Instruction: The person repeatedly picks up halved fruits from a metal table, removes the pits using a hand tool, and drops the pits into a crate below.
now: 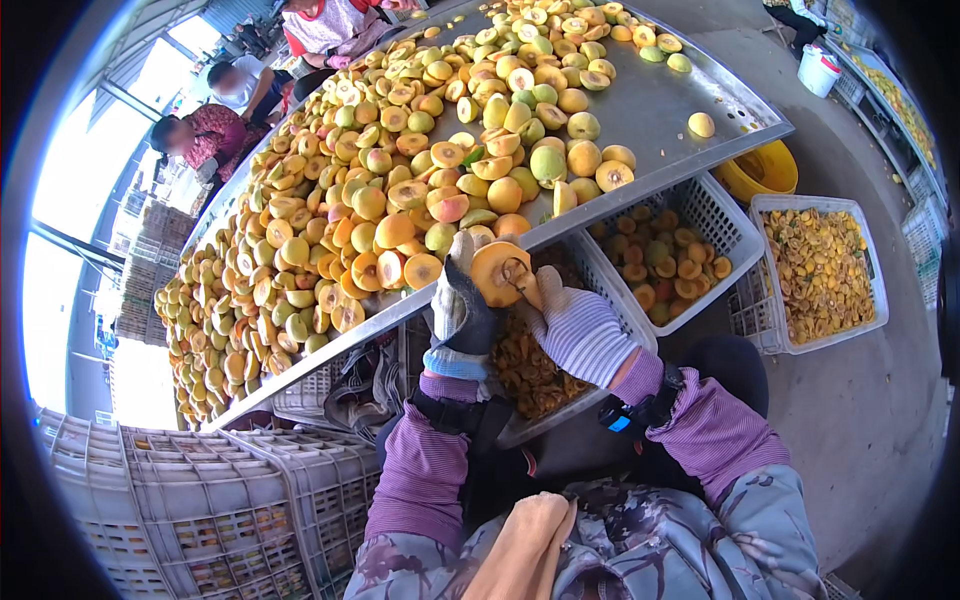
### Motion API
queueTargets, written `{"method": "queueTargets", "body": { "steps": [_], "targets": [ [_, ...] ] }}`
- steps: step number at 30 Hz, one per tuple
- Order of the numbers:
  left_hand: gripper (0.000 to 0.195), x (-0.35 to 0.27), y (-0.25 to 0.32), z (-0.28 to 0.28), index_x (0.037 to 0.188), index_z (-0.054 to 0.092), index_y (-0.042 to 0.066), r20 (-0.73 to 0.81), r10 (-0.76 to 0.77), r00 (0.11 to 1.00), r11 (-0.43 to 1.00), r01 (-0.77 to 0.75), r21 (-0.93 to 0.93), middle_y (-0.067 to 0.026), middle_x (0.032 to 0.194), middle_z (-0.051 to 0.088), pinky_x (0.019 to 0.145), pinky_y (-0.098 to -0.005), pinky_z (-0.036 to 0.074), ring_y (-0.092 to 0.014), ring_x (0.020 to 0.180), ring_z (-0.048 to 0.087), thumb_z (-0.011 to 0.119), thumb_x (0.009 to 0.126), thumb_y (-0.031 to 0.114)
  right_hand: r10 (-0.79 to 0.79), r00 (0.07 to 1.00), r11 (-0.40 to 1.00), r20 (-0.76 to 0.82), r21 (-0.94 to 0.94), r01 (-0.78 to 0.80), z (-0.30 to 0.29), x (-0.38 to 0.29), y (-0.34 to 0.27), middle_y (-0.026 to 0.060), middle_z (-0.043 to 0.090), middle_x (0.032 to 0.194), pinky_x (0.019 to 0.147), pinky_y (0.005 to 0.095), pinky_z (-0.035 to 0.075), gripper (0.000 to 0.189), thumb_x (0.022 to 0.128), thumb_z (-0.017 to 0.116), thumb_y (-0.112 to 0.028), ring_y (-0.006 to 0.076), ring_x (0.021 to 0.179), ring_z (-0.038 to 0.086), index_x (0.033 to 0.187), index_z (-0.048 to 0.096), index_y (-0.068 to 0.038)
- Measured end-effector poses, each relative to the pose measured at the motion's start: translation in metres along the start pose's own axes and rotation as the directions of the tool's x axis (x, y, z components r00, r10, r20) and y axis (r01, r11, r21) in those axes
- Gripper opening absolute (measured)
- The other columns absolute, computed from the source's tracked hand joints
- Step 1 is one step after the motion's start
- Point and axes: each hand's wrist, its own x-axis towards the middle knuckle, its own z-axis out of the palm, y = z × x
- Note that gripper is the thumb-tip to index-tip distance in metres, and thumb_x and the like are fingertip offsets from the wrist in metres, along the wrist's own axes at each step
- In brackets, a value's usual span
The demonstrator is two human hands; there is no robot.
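My left hand [457, 315], in a knit glove with a dark coated patch, holds a halved yellow stone fruit [489, 276], likely a peach, cut face up. In my gloved right hand [589, 330] is a small pitting tool [529, 288] with a tan handle. Its curved metal loop sits against the centre of the fruit's cut face, around the pit hollow. Both hands are just off the near edge of a metal table [660, 97] heaped with fruit halves [367, 202]. Beneath them a plastic crate [628, 306] contains brownish fruit scraps [536, 375].
Right of that crate stands another crate [724, 214] of fruit halves. A crate [874, 300] of yellow scraps and a yellow bucket [784, 169] are further right. Stacked crates [217, 480] fill the lower left. Several people [214, 139] are across the table.
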Motion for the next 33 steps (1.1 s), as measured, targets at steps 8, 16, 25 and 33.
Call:
{"method": "queueTargets", "body": {
  "steps": [8, 16, 25, 33],
  "targets": [
    [0.049, 0.008, 0.001, 0.018, 0.123, 0.050, -0.002, 0.110, -0.207, 0.972, 0.424, 0.190, -0.886, -0.0138, 0.114, 0.059, 0.090, -0.0345, 0.048, -0.024, 0.102, 0.059, 0.051, 0.096, 0.039, -0.128, 0.991, 0.884, -0.036, 0.448, 0.130, 0.021, -0.002, 0.008, 0.0252, 0.058, 0.075, 0.055, 0.0468, 0.050, 0.026, 0.090, 0.056, -0.019, 0.0426, 0.065, 0.061, 0.102, 0.047, 0.002],
    [0.064, 0.006, 0.042, 0.012, 0.109, 0.060, -0.003, 0.223, -0.351, 0.909, 0.382, 0.357, -0.852, -0.0122, 0.100, 0.064, 0.085, -0.0313, 0.049, -0.019, 0.092, 0.061, 0.038, 0.097, 0.056, 0.089, 0.973, 0.935, 0.211, 0.319, -0.155, 0.008, -0.005, 0.002, 0.0272, 0.061, 0.084, 0.070, 0.0470, 0.051, 0.029, 0.091, 0.052, -0.021, 0.0461, 0.083, 0.061, 0.108, 0.049, 0.002],
    [0.067, 0.005, 0.061, -0.001, 0.106, 0.061, -0.003, 0.248, -0.387, 0.888, 0.250, 0.360, -0.899, -0.0136, 0.102, 0.063, 0.081, -0.0336, 0.051, -0.022, 0.089, 0.062, 0.033, 0.097, 0.058, 0.004, 0.903, 0.593, 0.430, 0.726, -0.348, -0.022, -0.010, -0.016, 0.0107, 0.061, 0.074, 0.059, 0.0337, 0.051, 0.025, 0.095, 0.049, -0.022, 0.0223, 0.061, 0.060, 0.104, 0.052, 0.001],
    [0.042, 0.002, 0.061, -0.008, 0.101, 0.064, -0.005, 0.124, -0.121, 0.985, 0.836, 0.168, -0.522, -0.0108, 0.096, 0.067, 0.078, -0.0288, 0.051, -0.016, 0.086, 0.063, 0.055, 0.096, 0.035, -0.320, 0.916, 0.944, 0.242, 0.168, 0.285, 0.021, -0.011, 0.017, 0.0196, 0.063, 0.095, 0.080, 0.0400, 0.050, 0.026, 0.093, 0.049, -0.023, 0.0321, 0.091, 0.062, 0.101, 0.055, 0.002]
  ]
}}
